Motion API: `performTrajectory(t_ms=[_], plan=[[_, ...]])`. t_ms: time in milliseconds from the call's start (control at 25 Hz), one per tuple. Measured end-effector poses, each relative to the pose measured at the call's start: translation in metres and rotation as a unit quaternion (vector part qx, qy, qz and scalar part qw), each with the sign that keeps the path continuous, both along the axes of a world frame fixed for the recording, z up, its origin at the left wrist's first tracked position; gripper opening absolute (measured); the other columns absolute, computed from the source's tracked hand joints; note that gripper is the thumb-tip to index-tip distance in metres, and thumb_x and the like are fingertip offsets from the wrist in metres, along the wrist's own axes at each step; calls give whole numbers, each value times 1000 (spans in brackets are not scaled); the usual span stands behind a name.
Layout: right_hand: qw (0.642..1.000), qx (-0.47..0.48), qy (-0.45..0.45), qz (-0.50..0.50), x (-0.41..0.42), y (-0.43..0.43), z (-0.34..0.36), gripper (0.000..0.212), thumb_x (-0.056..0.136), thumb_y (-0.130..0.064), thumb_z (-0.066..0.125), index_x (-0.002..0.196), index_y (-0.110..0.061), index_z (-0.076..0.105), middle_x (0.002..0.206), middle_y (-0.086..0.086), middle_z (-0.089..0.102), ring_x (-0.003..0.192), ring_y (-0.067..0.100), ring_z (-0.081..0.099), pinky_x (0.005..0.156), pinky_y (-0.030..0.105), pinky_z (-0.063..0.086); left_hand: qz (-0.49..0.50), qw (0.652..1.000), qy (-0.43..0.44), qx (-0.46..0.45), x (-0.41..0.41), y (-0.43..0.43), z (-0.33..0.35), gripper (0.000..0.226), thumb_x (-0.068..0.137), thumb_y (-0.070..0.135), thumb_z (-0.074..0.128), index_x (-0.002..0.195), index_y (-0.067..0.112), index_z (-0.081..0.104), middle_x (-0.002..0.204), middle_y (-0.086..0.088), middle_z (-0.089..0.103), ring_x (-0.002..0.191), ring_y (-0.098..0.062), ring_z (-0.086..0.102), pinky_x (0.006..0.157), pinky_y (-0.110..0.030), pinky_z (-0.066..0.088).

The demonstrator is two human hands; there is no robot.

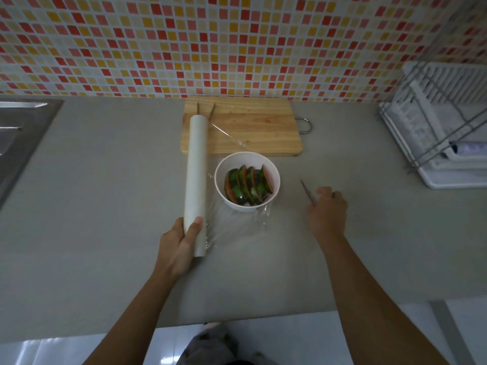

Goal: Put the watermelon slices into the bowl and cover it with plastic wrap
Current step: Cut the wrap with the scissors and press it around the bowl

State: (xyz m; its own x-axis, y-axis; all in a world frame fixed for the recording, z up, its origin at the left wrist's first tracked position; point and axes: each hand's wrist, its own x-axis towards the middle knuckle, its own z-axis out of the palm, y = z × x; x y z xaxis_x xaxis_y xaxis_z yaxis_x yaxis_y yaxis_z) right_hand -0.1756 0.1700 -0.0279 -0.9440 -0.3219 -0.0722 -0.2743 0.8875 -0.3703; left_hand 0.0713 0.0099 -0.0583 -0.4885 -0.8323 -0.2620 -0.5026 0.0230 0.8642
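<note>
A white bowl (274,177) stands on the grey counter and holds several watermelon slices (247,185) standing on edge, rinds up. A long white roll of plastic wrap (196,169) lies left of the bowl, its far end over the cutting board. My left hand (179,246) grips the roll's near end. A clear sheet of wrap (232,225) stretches from the roll toward and under the bowl's near side. My right hand (326,209) is right of the bowl, closed on a thin knife (307,191) whose blade points away from me.
A wooden cutting board (250,127) with a wire handle lies behind the bowl, with metal tongs (205,111) on it. A steel sink (18,138) is at the far left. A white dish rack (442,122) stands at the right. The counter's front edge runs below my forearms.
</note>
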Motion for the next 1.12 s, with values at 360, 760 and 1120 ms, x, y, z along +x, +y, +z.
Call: performTrajectory(t_ms=[360, 760, 1120], plan=[[999, 47, -9, -2, 4, 28, -9, 27, 89, -11, 51, 111, 2, 59, 115, 28, 51, 101, 43, 54, 90, 41, 41, 11, 1000, -9, -13, -3, 4, 0, 30, 97, 43, 47, 97, 16, 60, 91, -7, 66, 85, -27, 61, 67, -30, 40], [990, -131, -47, 33, 35, 24, 15, 28, 91, -10, 51, 118, -2, 49, 107, 26, 61, 100, 40, 58, 80, 38, 42, 18, 1000, 5, -2, -4, 3, -2, 31, 96, 44, 48, 103, 17, 61, 96, -5, 66, 87, -23, 61, 67, -27, 42], [812, -381, -428, 112, 199, 15, -7, 27, 91, -6, 52, 105, -29, 56, 80, -12, 61, 69, -7, 58, 66, 9, 46, 17, 1000, 0, 16, -5, 3, 8, 45, 95, 48, 47, 113, 10, 63, 102, -6, 65, 91, -22, 60, 73, -26, 44]])
